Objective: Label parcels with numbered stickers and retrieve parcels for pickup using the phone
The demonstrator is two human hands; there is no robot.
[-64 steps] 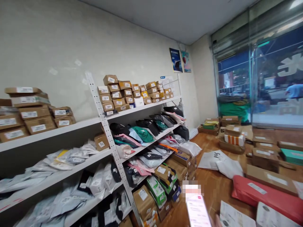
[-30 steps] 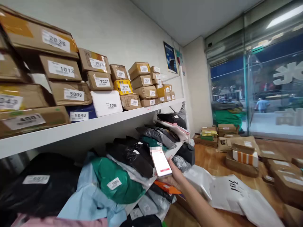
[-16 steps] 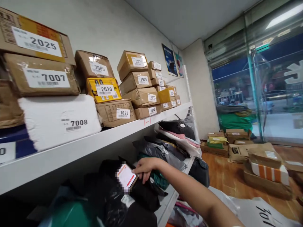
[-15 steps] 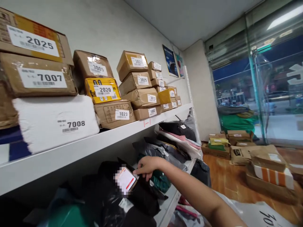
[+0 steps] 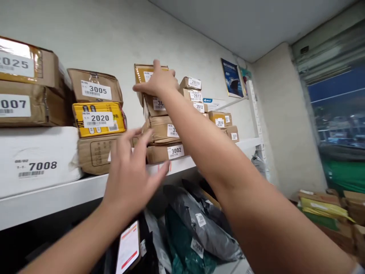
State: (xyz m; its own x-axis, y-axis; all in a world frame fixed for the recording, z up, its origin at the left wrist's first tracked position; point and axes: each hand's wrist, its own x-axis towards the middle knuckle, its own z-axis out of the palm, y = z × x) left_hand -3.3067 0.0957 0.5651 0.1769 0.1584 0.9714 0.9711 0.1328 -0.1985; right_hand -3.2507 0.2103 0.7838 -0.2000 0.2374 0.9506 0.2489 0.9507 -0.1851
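Top box (image 5: pixel 139 72) is sitting highest on stack above white shelf (image 5: pixel 94 187): brown cardboard, yellow-orange front, white label mostly hidden. Right hand (image 5: pixel 164 82) is covering its front, fingers spreading wide; whether they are gripping, cannot tell. Left hand (image 5: pixel 128 175) is hovering before lower boxes (image 5: pixel 158 153), fingers parting, holding nothing. Right forearm (image 5: pixel 205 144) is blocking stack's right side. Yellow box marked 2020 (image 5: pixel 116 114) is standing left, under box marked 3005 (image 5: pixel 97 78). Lit phone (image 5: pixel 127 247) is lying below, beside bagged parcels (image 5: pixel 196 213).

The right hand (image 5: pixel 159 82) partly hid the top carton (image 5: pixel 140 75); the left edge cropped the white 7008 parcel (image 5: pixel 45 152).
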